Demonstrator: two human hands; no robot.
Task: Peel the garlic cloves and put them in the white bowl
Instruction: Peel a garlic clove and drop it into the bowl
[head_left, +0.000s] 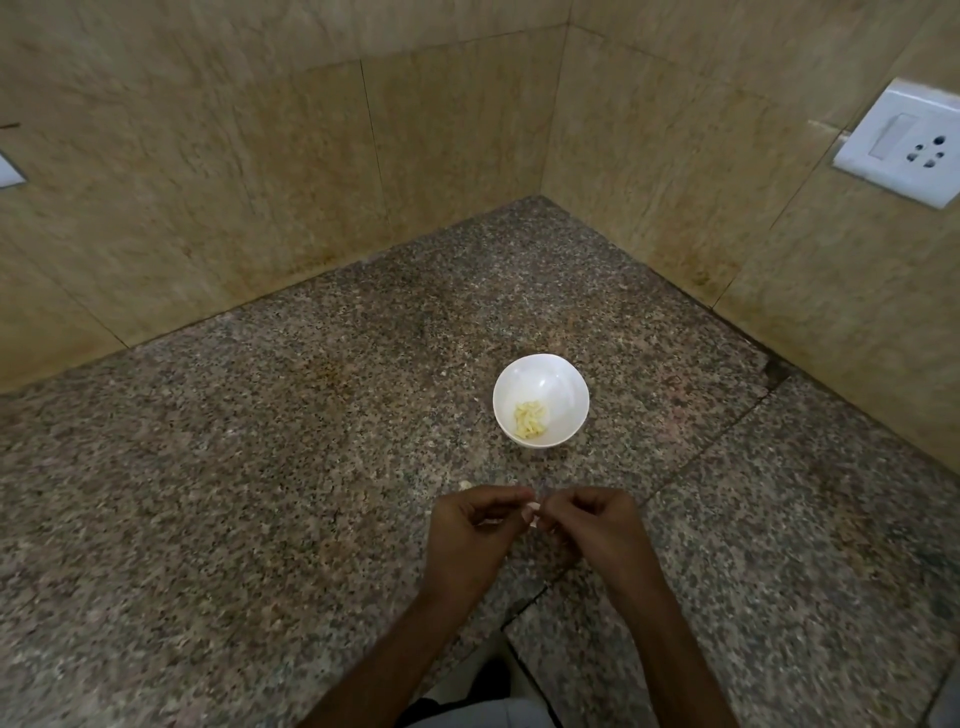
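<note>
Granite counter (260, 467); left hand (467, 535) pinches clove (532, 512).

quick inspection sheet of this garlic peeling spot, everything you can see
surface: speckled granite counter in a wall corner, with a seam between slabs on the right
job's things: white bowl upright on the counter, a small heap of peeled garlic inside; one garlic clove held just in front of the bowl
clutter: one pale scrap on the counter left of the hands, clove or skin cannot be told
hands: left hand and right hand both pinch the clove between them
cables: nothing seen
surroundings: beige tiled walls; white switch-and-socket plate on the right wall, nothing plugged in
</note>
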